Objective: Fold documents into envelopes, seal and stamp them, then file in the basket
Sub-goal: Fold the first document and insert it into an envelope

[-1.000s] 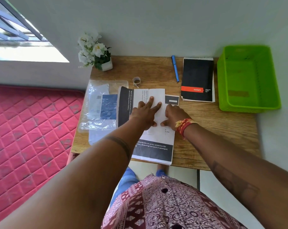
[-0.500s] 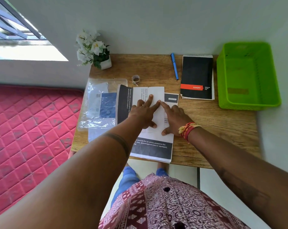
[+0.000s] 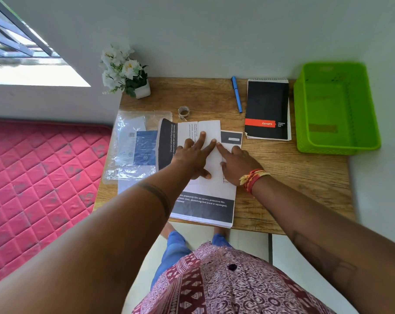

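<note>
1. At the far left of the wooden table (image 3: 293, 177) lies a clear plastic packet (image 3: 133, 150) with what look like blue and white envelopes inside. It stays untouched for now; the fold wants finishing first.
2. The printed document (image 3: 203, 207) lies in the middle of the table, its near edge reaching the table's front edge. A white folded panel (image 3: 211, 130) lies turned over on top of it.
3. The left hand (image 3: 192, 155) lies flat on that panel, fingers straight and spread, gripping nothing. It serves best as the anchor: steady downward pressure, so the sheet cannot skate on the wood.
4. The right hand (image 3: 239, 164) lies just beside it, index finger straight and pointing along the panel's right edge, its tip nearly touching the left fingertips; it holds nothing either. I judge this finger should run the crease from the middle outward, with edges matched before pressing hard.
5. Further right lie a blue pen (image 3: 236, 94) and a black notepad (image 3: 267, 109).
6. The green basket (image 3: 338, 147) sits at the far right, apparently holding no envelopes, so filing is far off.
</note>
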The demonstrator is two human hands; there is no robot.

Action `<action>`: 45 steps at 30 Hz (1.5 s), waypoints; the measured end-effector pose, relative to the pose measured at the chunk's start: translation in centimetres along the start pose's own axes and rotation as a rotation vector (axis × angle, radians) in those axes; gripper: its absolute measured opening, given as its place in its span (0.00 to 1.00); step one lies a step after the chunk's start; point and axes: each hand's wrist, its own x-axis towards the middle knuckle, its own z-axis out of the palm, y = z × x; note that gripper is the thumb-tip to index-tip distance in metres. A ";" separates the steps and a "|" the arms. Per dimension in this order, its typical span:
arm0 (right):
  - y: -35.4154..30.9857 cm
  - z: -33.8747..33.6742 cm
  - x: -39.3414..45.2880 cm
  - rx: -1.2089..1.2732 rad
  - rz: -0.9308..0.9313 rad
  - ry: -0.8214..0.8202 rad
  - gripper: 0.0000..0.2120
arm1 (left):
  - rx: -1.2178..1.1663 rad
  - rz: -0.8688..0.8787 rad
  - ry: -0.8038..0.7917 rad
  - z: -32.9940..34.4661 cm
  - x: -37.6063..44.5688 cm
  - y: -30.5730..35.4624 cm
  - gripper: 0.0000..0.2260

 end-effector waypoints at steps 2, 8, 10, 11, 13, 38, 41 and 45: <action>-0.1 -0.6 0.9 0.003 0.019 -0.031 0.30 | 0.005 0.000 0.002 0.1 0.0 0.0 0.54; -1.3 -2.6 3.0 0.044 0.132 -0.109 0.37 | -0.002 0.014 0.024 0.4 0.0 -0.3 0.55; -1.3 -3.2 3.6 0.053 0.146 -0.133 0.38 | -0.025 0.017 0.023 0.6 0.0 -0.4 0.55; -1.2 -3.6 4.2 0.053 0.144 -0.160 0.39 | -0.040 0.016 0.025 0.6 0.0 -0.5 0.55; -1.1 -4.4 5.4 0.036 0.125 -0.215 0.42 | -0.063 0.008 0.022 0.8 0.1 -0.6 0.56; -5.2 -3.0 4.6 0.485 0.600 0.062 0.26 | -0.127 0.019 0.031 1.4 0.5 -1.5 0.55; -4.9 -3.6 5.2 0.592 0.669 0.029 0.27 | -0.137 0.033 0.038 1.2 0.4 -1.6 0.55; -5.2 -3.8 5.4 0.646 0.692 -0.003 0.21 | -0.145 0.032 0.053 1.3 0.3 -1.6 0.55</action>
